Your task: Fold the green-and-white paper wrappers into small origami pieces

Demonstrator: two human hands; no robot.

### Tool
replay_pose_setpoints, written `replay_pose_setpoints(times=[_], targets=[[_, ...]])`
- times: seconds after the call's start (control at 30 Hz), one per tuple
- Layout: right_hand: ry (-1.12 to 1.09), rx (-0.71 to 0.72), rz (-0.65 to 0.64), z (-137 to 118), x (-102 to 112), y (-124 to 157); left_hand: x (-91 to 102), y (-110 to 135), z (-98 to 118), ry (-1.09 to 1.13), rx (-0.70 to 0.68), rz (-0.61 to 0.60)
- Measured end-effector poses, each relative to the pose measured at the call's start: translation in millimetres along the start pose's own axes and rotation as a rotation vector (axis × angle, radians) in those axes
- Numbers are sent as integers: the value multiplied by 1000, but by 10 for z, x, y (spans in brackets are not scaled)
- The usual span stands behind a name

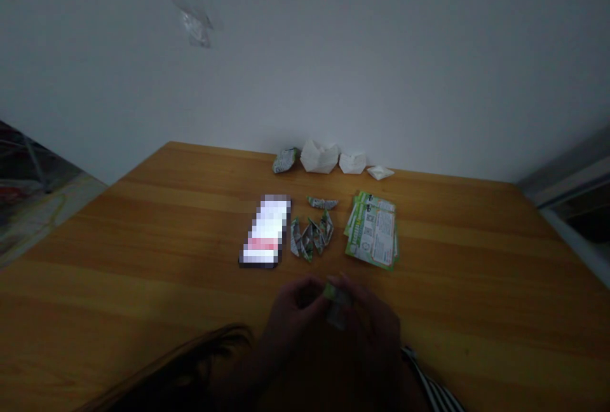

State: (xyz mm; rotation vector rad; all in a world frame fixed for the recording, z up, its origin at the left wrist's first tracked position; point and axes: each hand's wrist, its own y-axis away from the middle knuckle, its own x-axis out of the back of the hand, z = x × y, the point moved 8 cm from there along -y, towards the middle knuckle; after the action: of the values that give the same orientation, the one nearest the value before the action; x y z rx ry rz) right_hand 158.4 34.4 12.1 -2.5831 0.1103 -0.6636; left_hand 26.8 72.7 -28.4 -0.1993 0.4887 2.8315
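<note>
wooden table [143,234] against wall [381,68]; hands [293,310] hold paper [337,316]

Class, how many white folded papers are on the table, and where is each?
3, in a row along the wall: the large one on the left, the middle one beside it, the small one on the right. Any behind them would be hidden.
</note>
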Motion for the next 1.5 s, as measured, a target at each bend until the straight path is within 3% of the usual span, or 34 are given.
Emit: replay_pose_setpoints(times=[0.17, 0.37, 0.53, 0.63, 0.77, 0.97, 1.13, 1.23, 1.5], targets=[[-99, -127, -6, 94, -21, 41, -25, 25, 17, 9, -11, -19], [-174, -423, 161, 370, 111, 74, 27, -5, -48, 1, 16, 7], [-248, -530, 40, 469, -44, 56, 25, 42, -35, -66, -30, 44], [-247, -577, -4, 470, -96, 63, -26, 72, 7, -69, -55, 0], [-276, -541, -17, 393, -92, 34, -90, 75, 81, -156, -106, -91], [-359, -538, -4, 417, -64, 12, 8, 35, 115, -248, -114, -1], [-348, -609, 62, 540, -2, 38, -17, 5, 104, -322, -89, -102], [-352, -617, 49, 534, -21, 30, 10, 11, 104, -390, -109, -85], [-307, -497, 115, 454, 91, 31, -6, 36, 186, -343, -104, -58]])
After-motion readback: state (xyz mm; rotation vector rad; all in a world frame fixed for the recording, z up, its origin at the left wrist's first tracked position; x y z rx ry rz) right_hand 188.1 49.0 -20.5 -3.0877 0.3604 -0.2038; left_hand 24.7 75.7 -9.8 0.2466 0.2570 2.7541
